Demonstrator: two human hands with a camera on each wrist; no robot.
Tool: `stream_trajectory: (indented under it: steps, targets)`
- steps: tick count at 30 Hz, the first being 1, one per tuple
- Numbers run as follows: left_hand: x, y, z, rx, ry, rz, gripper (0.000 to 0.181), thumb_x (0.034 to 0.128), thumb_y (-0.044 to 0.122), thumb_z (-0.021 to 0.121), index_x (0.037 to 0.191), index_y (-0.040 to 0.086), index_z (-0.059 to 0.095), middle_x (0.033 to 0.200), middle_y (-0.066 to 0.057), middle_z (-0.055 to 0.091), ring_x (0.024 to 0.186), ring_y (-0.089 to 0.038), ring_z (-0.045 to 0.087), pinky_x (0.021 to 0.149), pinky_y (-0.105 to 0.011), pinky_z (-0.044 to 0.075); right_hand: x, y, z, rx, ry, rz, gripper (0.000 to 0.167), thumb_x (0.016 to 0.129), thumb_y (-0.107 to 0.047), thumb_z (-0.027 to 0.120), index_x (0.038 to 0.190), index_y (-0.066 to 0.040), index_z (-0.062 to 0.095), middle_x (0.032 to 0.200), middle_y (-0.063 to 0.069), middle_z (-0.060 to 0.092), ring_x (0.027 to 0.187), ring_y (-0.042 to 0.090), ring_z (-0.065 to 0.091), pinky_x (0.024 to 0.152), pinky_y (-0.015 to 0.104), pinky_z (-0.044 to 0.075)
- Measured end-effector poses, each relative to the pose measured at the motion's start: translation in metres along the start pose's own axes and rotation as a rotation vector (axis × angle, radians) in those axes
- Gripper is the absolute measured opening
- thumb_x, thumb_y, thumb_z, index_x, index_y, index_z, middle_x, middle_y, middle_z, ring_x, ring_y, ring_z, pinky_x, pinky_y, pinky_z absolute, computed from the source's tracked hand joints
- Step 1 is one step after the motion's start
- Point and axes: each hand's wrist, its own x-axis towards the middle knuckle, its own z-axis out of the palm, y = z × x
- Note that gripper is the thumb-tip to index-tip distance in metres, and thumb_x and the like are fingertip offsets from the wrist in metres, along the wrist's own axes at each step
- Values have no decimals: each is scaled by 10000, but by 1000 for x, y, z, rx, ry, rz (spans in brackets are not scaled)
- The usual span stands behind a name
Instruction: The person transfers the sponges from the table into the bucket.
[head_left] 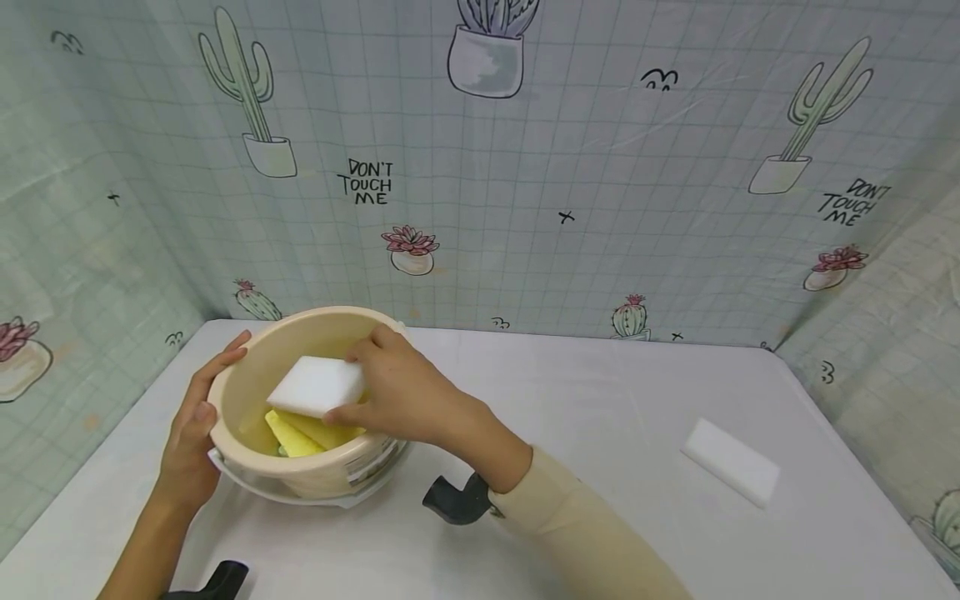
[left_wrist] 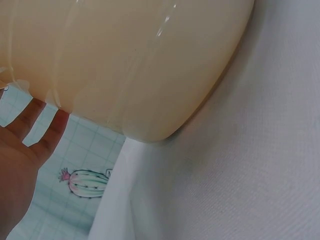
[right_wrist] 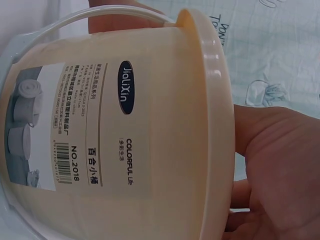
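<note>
A cream plastic bucket (head_left: 251,375) with a pale handle (head_left: 247,487) hanging low round it stands on the left of the table. The left hand (head_left: 191,442) rests against its outer left side near the rim, fingers fairly straight; the left wrist view shows fingers (left_wrist: 52,132) touching the bucket wall. The right hand (head_left: 405,387) reaches over the near right rim and pinches a white sponge block (head_left: 311,383) inside the mouth. Under that block lie yellow pieces (head_left: 296,433), partly hidden. From the right wrist, the right hand (right_wrist: 280,170) shows beyond the rim, its fingertips hidden.
Another white sponge block (head_left: 731,462) lies on the right of the white table (head_left: 562,392). A patterned cloth (head_left: 510,175) stands as a wall behind the table and at both sides. The bucket bears a printed label (right_wrist: 80,125) facing the right wrist camera.
</note>
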Motion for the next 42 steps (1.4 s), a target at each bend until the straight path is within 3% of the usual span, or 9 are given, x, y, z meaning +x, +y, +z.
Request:
stream_trajectory:
  steps: [23,36,42]
  targets:
    - [-1,0,-1,33,10,-3,561,971,288,399,1456,16,326,1566,-102,170,1408,-224,177,1060,-179,273,8,-11,5,-65,-46,37,644,746,-491,779,1181,-45,619,1127,24,478,937,76,465,761,129,407]
    - [0,-1,-1,23,1,6,562,973,287,404,1455,10,324,1564,-112,173,1407,-229,177,1066,-186,266,10,-8,-2,-13,-106,-15,582,870,-532,616,1230,-75,626,1086,-6,532,1000,85,425,810,156,380]
    - [0,0,-1,20,6,3,561,977,301,400,1451,9,333,1564,-111,180,1417,-223,157,1080,-191,237,6,-1,-10,65,-70,-59,519,899,-450,630,1256,-74,608,1209,7,533,1107,86,462,912,179,392]
